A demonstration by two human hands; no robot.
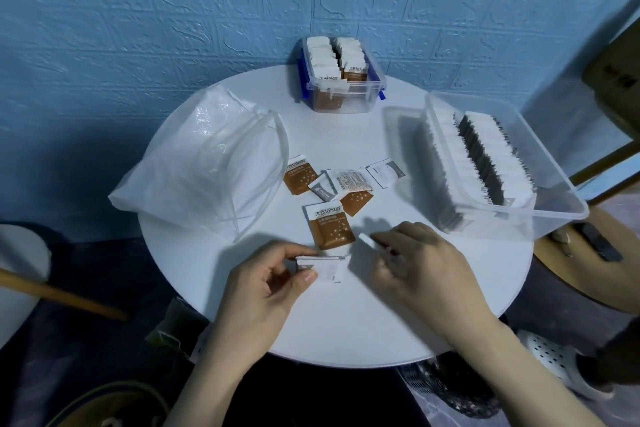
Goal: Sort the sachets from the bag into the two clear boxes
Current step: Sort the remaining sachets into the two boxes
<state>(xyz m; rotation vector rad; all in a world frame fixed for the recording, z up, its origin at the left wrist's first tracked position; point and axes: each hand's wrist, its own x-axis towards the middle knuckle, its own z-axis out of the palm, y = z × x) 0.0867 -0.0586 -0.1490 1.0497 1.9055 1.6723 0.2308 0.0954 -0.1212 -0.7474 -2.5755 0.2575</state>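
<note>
Sachet [323,268] pinched in left hand [266,288], seemingly lengthwise left-right.

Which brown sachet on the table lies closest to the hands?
The brown-and-white paper sachet just beyond both hands; the other two brown ones lie farther back, toward the boxes.

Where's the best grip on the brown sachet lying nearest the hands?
Pinch the brown sachet at its white top strip, coming from above on the far side. It lies flat on the table, that end is clear, while the left hand and its white sachet crowd the near edge.
</note>
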